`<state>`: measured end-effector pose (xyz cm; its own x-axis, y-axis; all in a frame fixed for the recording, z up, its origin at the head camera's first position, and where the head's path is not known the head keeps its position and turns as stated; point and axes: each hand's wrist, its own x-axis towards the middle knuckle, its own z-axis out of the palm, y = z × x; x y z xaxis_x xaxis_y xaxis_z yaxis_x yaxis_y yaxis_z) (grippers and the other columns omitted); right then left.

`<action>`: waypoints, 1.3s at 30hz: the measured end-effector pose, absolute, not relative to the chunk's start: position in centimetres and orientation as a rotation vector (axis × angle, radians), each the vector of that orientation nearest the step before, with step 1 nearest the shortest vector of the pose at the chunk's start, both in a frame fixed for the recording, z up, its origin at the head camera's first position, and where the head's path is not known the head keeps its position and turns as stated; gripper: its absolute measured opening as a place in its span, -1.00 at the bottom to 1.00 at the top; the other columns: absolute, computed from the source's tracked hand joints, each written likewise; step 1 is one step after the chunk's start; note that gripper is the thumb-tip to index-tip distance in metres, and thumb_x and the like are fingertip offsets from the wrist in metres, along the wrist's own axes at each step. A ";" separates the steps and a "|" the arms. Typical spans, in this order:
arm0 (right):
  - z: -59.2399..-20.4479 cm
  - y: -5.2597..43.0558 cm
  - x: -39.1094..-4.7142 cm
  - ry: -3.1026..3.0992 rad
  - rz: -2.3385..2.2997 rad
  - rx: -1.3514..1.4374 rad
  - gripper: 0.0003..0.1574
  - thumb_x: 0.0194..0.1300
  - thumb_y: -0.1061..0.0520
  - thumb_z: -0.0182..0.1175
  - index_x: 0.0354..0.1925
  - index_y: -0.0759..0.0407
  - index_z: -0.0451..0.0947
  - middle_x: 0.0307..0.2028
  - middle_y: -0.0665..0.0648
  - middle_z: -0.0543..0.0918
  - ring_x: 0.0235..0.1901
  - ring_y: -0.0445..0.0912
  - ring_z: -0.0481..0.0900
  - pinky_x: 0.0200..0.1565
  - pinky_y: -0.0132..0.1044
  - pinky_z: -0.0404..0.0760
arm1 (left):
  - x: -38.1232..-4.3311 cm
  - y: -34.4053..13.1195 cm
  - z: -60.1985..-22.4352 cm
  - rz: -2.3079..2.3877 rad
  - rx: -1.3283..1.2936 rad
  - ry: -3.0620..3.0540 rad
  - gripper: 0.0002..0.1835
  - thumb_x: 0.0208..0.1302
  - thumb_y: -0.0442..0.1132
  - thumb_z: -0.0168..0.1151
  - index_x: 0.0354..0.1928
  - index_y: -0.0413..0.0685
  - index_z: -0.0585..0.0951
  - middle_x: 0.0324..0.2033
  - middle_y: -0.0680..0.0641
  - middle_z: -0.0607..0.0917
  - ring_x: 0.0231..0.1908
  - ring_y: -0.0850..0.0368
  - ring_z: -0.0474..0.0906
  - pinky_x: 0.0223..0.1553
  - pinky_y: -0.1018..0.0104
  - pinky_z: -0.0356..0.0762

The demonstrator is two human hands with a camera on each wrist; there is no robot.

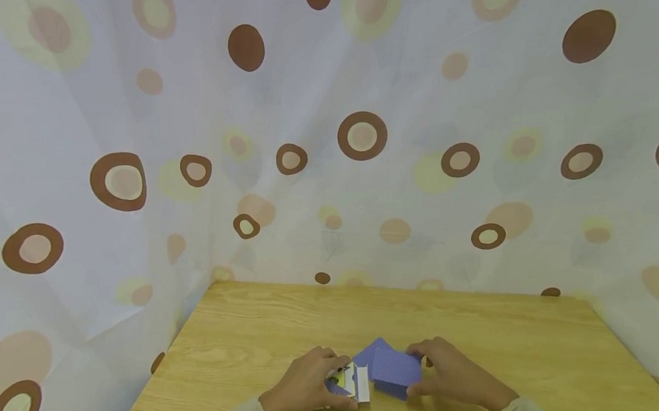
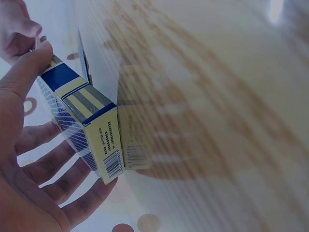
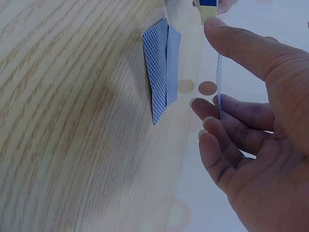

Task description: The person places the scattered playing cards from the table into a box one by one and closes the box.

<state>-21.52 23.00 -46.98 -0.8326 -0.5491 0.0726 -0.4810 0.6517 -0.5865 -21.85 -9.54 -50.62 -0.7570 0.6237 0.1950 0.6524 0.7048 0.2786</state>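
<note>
Holding an oblong, open-flapped, blue-and-cream striped cardboard box (image 2: 79, 104) at the wooden tabletop (image 1: 250, 328), the left hand (image 1: 311, 381) curls its grip partway round it while the right hand (image 1: 450, 373) pinches a blue-patterned card (image 1: 397, 365).

Pale, creased sheeting (image 1: 407, 102) printed with brown, peach and yellow circles encloses a wood-grain tabletop (image 1: 275, 311) on three sides. A bright reflection (image 2: 275, 9) gleams on the glossy wood.
</note>
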 end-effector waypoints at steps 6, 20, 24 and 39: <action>-47.0 22.8 -21.4 2.759 -0.916 -0.894 -0.09 0.13 -0.30 0.51 0.21 0.27 0.57 0.01 0.03 0.60 -0.07 0.02 0.47 -0.14 -0.20 0.53 | -21.8 -9.5 -50.6 -0.535 -1.056 -2.818 -0.09 0.03 0.45 0.42 0.31 0.02 0.63 0.00 0.03 0.68 -0.09 0.30 0.49 -0.28 0.48 0.46; -47.0 21.9 -21.2 2.739 -0.893 -0.937 -0.04 0.14 -0.29 0.51 0.25 0.33 0.54 0.04 0.06 0.61 -0.09 0.02 0.51 -0.14 -0.20 0.55 | -21.6 -9.6 -50.3 -0.528 -1.061 -2.827 -0.10 0.06 0.45 0.41 0.32 0.02 0.62 0.03 0.02 0.68 -0.04 0.24 0.52 -0.19 0.41 0.53; -46.9 21.6 -21.1 2.752 -0.873 -0.961 -0.03 0.15 -0.30 0.50 0.27 0.34 0.53 0.04 0.05 0.61 -0.10 0.01 0.51 -0.14 -0.20 0.55 | -21.6 -9.6 -50.2 -0.545 -1.062 -2.827 -0.12 0.08 0.43 0.42 0.32 0.01 0.62 0.03 0.02 0.68 -0.05 0.25 0.51 -0.19 0.42 0.52; -46.9 20.6 -20.9 2.745 -0.815 -1.032 -0.05 0.17 -0.30 0.48 0.28 0.29 0.53 0.05 0.04 0.60 -0.04 -0.08 0.50 -0.08 -0.19 0.60 | -21.6 -9.6 -50.4 -0.561 -1.089 -2.807 -0.11 0.09 0.43 0.41 0.32 -0.02 0.62 0.03 0.00 0.68 -0.08 0.25 0.49 -0.26 0.49 0.46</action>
